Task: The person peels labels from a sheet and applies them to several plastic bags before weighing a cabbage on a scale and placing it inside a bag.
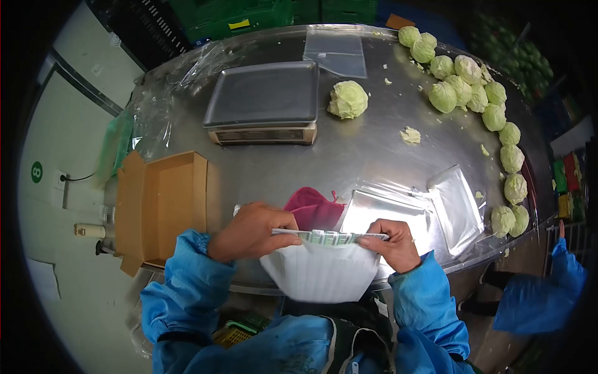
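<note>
Close to my body, a white label sheet (321, 271) hangs in a curve, its top edge curled over and showing green print and dark bars. My left hand (252, 227) pinches the upper left corner, and my right hand (395, 243) grips the upper right one, thumb on top. Just behind the sheet lies a dark red cloth item (311, 209) with a thin tie, partly hidden. Clear plastic bags (458, 209) rest on the steel table (274, 168) beyond my right hand. An open cardboard box (174, 199) stands left of my left hand.
A scale (261, 93) with a dark tray stands on the table, a single cabbage (349, 100) beside it. Several cabbages (461, 90) line the right edge. Loose leaves (410, 135) lie about. A person in a blue smock (539, 293) is at the lower right.
</note>
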Available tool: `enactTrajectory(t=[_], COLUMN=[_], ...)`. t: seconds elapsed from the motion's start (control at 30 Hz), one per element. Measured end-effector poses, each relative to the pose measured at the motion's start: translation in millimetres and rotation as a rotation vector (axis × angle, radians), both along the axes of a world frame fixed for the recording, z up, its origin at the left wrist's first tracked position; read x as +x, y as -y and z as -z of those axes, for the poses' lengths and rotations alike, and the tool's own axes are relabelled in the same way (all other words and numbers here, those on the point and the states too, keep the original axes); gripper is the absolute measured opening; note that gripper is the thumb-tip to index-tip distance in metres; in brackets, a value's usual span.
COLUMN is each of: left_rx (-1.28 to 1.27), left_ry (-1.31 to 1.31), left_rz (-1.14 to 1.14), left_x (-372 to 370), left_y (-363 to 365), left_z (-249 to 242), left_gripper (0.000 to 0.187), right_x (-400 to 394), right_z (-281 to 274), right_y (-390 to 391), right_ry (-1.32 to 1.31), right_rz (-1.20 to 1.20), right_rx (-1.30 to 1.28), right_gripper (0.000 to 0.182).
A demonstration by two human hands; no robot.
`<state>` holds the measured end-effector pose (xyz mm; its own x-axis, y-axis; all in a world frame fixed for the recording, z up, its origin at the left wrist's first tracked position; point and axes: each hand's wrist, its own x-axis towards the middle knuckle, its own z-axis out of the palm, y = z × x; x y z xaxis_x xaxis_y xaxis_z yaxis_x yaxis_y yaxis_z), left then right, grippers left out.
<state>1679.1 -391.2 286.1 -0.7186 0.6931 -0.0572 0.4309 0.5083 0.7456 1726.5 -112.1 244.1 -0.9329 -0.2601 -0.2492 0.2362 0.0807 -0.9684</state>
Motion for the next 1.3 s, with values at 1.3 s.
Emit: enactTrajectory(t=[1.3], left_rx=[-0.026], left_ry=[0.21], left_rz=[0.31], left_x=[-24], left_y=[-82], left_z=[-5], left_gripper=[0.018], right_x=[-19], right_z=[-35], right_y=[-19], right_ry=[-0.557], right_rz=[-0.533], right_rx=[0.625], right_gripper=[0.033])
